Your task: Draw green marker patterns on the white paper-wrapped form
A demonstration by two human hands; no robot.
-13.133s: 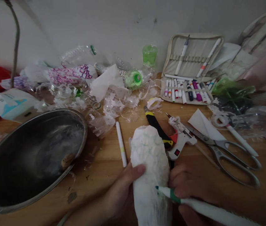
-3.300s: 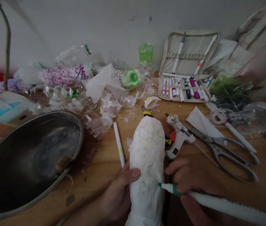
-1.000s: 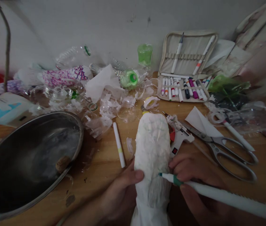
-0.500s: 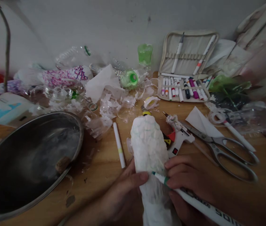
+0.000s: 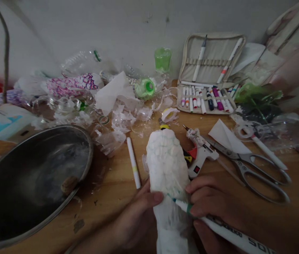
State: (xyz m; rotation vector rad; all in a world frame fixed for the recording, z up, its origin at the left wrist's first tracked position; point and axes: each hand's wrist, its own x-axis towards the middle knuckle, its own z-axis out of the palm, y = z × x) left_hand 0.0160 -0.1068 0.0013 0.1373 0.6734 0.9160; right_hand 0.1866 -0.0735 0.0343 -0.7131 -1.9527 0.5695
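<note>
A white, paper-covered, elongated form with faint green curved lines lies lengthwise in front of me. My left hand grips it from the left, thumb on top and fingers hidden beneath. In my right hand is a white marker with a green band and a green tip. The tip is at the form's surface, by short green strokes; whether it touches I cannot tell. Beyond the form, a glue gun rests on the table, partly covered. Left of the form lies another white marker with a yellow band.
A dark metal basin holding a brown lump stands at the left. Large scissors lie right. An open marker case leans on the wall. Plastic scraps and a pink-patterned form line the back.
The marker tip has moved slightly down and right across the white form. My right hand has shifted a little with it, while my left hand keeps its hold.
</note>
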